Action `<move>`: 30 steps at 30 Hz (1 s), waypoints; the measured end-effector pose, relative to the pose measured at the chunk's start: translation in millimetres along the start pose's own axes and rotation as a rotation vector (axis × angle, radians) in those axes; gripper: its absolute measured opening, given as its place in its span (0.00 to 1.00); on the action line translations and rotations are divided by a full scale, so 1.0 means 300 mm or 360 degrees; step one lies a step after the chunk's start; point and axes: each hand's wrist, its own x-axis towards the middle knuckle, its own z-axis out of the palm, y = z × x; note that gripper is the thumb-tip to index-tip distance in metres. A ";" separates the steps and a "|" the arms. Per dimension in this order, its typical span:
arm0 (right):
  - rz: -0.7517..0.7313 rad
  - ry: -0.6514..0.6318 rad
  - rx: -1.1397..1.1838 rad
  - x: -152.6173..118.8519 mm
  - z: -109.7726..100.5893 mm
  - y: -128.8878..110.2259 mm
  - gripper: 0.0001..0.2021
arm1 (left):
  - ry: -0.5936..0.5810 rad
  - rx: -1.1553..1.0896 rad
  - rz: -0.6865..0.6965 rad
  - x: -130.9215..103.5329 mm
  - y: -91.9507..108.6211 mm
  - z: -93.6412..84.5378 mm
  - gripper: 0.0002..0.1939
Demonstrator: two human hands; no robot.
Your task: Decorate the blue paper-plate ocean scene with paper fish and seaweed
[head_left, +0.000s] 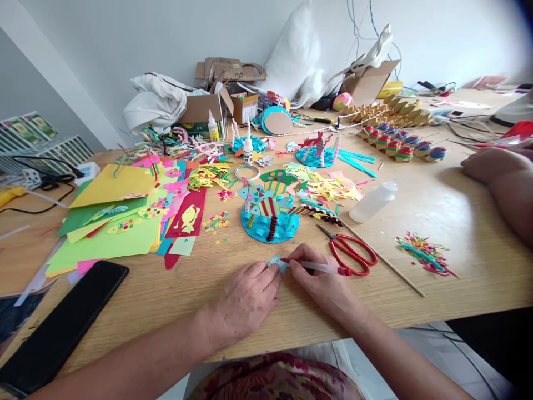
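The left hand point(250, 294) lies with its fingers close together, tips on a small light-blue paper piece point(275, 261) at the table's near side; whether they pinch or merely press, I cannot tell. The right hand point(322, 283) has thumb and fingers clamped on a pen point(318, 266), its long axis running nearly sideways, tip pointing left onto the paper. Beyond lie red-handled scissors point(353, 253), then a blue fish-decorated disc point(254, 230).

Light-blue paper scrap point(275, 260) (partly covered) under the tip of a tilted red-ended pen point(322, 267)
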 end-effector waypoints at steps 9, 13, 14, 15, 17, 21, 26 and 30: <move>0.0013 -0.0009 0.0011 -0.001 0.003 0.002 0.06 | -0.0016 -0.0028 -0.0007 0.004 0.002 -0.016 0.20; 0.0015 0.0034 0.0079 -0.006 0.001 0.013 0.05 | -0.0031 -0.0038 -0.0016 0.006 0.000 -0.018 0.20; 0.0014 0.0047 0.0097 -0.007 -0.001 0.016 0.05 | -0.0042 -0.0042 -0.0018 0.005 0.001 -0.018 0.20; 0.0009 0.0053 0.0108 -0.007 -0.002 0.017 0.05 | -0.0051 -0.0046 -0.0020 0.005 0.001 -0.019 0.20; -0.0010 0.0036 0.0103 -0.007 -0.005 0.018 0.05 | -0.0057 -0.0050 -0.0025 0.004 0.002 -0.020 0.20; -0.0028 0.0007 0.0073 -0.005 -0.004 0.015 0.05 | -0.0038 -0.0045 -0.0028 0.005 0.004 -0.023 0.19; -0.0016 -0.0011 0.0051 -0.006 -0.002 0.014 0.05 | -0.0030 -0.0035 -0.0033 0.008 0.005 -0.021 0.19; -0.0022 -0.0019 0.0018 -0.006 -0.002 0.011 0.05 | -0.0003 -0.0031 -0.0032 0.004 0.004 -0.010 0.19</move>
